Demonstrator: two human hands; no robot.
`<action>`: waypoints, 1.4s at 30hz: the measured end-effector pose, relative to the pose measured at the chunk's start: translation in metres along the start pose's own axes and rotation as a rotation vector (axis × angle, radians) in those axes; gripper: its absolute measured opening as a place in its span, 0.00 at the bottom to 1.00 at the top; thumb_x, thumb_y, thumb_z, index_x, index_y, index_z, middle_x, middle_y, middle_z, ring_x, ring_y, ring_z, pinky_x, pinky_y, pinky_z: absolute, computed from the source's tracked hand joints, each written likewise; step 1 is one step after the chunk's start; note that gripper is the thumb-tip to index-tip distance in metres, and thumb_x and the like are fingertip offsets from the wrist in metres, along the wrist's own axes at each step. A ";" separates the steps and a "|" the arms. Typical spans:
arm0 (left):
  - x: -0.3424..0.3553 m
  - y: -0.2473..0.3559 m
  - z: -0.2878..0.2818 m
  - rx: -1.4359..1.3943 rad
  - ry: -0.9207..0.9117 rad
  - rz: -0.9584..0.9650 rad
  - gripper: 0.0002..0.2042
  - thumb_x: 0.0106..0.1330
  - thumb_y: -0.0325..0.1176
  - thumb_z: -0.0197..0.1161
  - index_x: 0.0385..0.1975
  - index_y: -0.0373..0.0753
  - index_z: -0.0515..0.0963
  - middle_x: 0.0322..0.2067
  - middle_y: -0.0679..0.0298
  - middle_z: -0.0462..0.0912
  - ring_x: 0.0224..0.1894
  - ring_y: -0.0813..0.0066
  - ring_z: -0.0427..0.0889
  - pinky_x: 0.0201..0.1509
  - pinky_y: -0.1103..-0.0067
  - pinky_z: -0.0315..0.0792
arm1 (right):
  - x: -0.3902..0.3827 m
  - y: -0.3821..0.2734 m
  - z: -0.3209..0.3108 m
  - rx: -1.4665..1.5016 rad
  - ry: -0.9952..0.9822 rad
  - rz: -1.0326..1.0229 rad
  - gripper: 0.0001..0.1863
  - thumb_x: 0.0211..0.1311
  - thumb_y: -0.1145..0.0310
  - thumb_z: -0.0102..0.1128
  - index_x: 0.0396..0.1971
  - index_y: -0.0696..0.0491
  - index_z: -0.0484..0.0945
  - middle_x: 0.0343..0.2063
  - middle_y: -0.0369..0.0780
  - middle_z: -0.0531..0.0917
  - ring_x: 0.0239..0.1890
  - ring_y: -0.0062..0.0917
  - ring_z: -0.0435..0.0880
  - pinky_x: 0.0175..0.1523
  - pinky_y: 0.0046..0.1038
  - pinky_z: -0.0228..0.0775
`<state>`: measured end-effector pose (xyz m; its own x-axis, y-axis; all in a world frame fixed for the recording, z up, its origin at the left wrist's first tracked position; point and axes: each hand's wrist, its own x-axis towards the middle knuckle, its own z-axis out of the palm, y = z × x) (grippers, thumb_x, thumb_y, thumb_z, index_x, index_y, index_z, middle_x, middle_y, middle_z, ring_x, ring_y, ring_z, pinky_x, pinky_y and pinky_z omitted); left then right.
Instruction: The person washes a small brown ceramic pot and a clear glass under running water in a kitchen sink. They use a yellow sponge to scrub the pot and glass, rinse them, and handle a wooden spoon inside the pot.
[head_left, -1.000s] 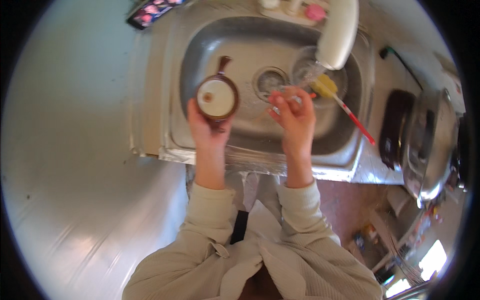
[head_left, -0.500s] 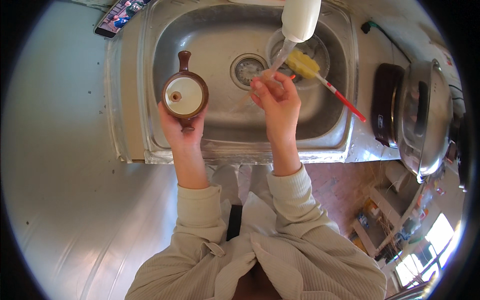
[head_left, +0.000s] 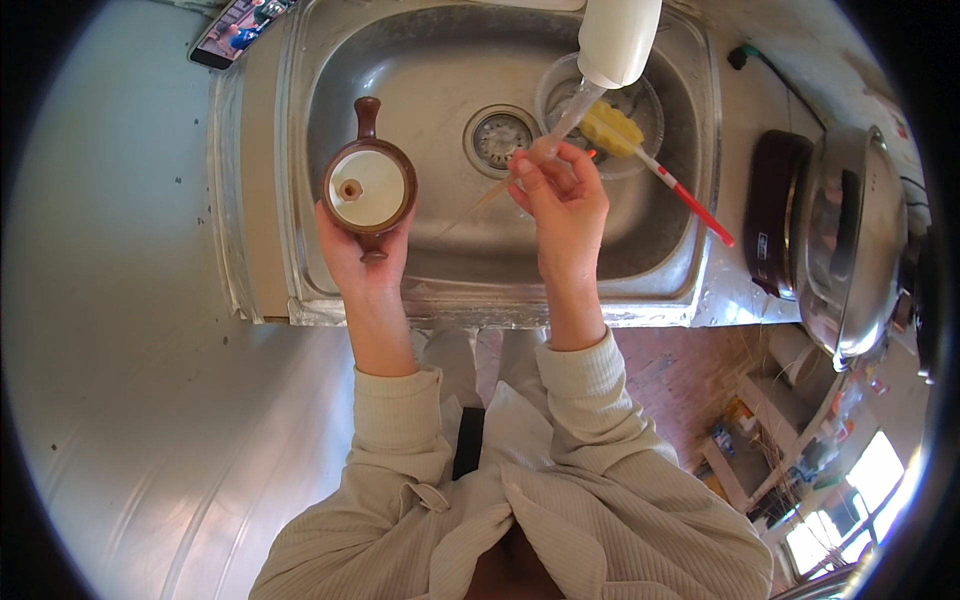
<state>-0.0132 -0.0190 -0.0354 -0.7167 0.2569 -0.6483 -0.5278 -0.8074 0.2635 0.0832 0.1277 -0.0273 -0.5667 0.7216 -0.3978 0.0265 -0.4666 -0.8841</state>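
My left hand (head_left: 362, 255) is wrapped round the lower side of a small brown pot (head_left: 369, 188) with a white inside and a stubby handle pointing away from me. A small brown ring shows inside the pot. It is held over the left part of the sink. My right hand (head_left: 562, 205) is under a stream of water (head_left: 578, 108) from a white tap (head_left: 620, 40), with its fingers pinched together. What they hold, if anything, I cannot make out. A thin pale streak runs down and left from the fingertips, perhaps water.
The steel sink (head_left: 400, 60) has a round drain (head_left: 500, 140). At its right stands a clear bowl (head_left: 548, 85) with a yellow sponge brush (head_left: 610, 128) on a red and white handle. A phone (head_left: 235, 35) lies at far left; a metal pan (head_left: 850, 240) stands at right.
The view has shifted slightly, so the tap and the right hand appear a little further right. The pale streak below the right fingertips is longer. The left hand keeps the pot in place.
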 end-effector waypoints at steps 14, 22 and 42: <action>0.001 0.005 -0.004 -0.036 -0.050 -0.035 0.17 0.61 0.39 0.51 0.47 0.36 0.69 0.50 0.54 0.70 0.54 0.55 0.67 0.58 0.54 0.59 | 0.000 0.004 0.001 -0.016 0.041 -0.029 0.12 0.54 0.79 0.57 0.40 0.58 0.70 0.33 0.38 0.80 0.35 0.17 0.78 0.36 0.17 0.72; 0.002 0.000 -0.011 0.063 -0.031 -0.010 0.16 0.63 0.42 0.48 0.45 0.40 0.70 0.46 0.59 0.73 0.50 0.59 0.72 0.52 0.57 0.67 | -0.003 0.000 0.001 0.003 0.060 -0.013 0.15 0.55 0.76 0.58 0.43 0.58 0.68 0.35 0.41 0.79 0.38 0.21 0.78 0.39 0.22 0.74; 0.000 -0.002 -0.002 0.030 0.015 0.015 0.18 0.64 0.43 0.48 0.48 0.39 0.68 0.50 0.58 0.70 0.53 0.57 0.69 0.55 0.56 0.65 | -0.001 -0.001 -0.001 -0.015 0.045 -0.018 0.14 0.55 0.76 0.58 0.41 0.55 0.70 0.35 0.38 0.79 0.40 0.22 0.78 0.41 0.24 0.74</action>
<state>-0.0111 -0.0186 -0.0375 -0.7180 0.2366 -0.6546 -0.5304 -0.7949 0.2945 0.0843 0.1279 -0.0268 -0.5298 0.7522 -0.3918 0.0293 -0.4455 -0.8948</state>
